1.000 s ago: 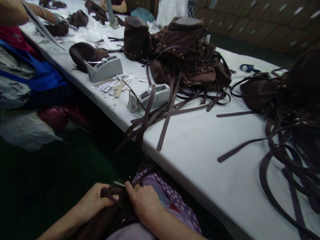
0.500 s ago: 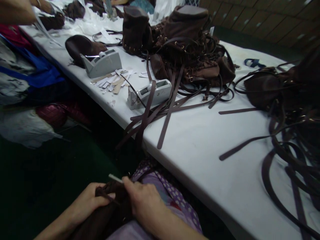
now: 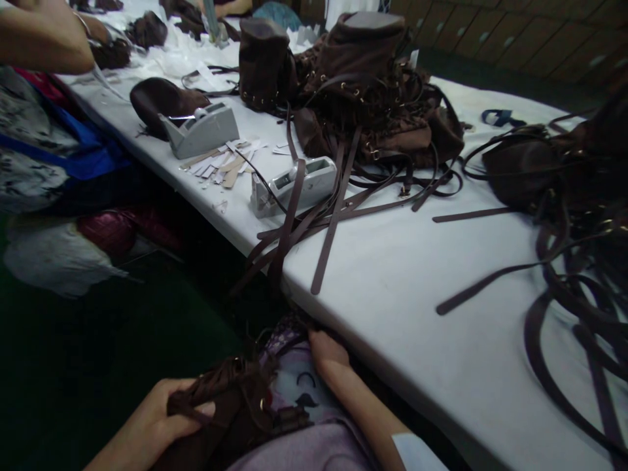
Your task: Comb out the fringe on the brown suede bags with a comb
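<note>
My left hand (image 3: pixel 169 415) is closed on the gathered edge of a dark brown bag (image 3: pixel 240 399) that rests on my lap. Thumb and fingers pinch the material near its drawstring, and small gold eyelets show along the bag. My right hand (image 3: pixel 328 353) is away from the bag's opening, low beside the table's near edge and over the patterned purple cloth (image 3: pixel 289 333) on my lap. Its fingertips disappear into shadow by a dark strap, so what they hold, if anything, is hidden.
On the white table (image 3: pixel 392 281) lie piled brown bags (image 3: pixel 353 72) with long hanging straps (image 3: pixel 331 229). Two grey tape dispensers (image 3: pixel 206 127) stand near paper strips (image 3: pixel 230 160). More bags (image 3: pixel 530 170) are at right. Another person's arm (image 3: pixel 44 39) reaches in from the upper left.
My right hand has left the bag's edge and moved right and slightly up toward the table edge. The thin pale strip beside it no longer shows. My left hand keeps its hold, slightly lower.
</note>
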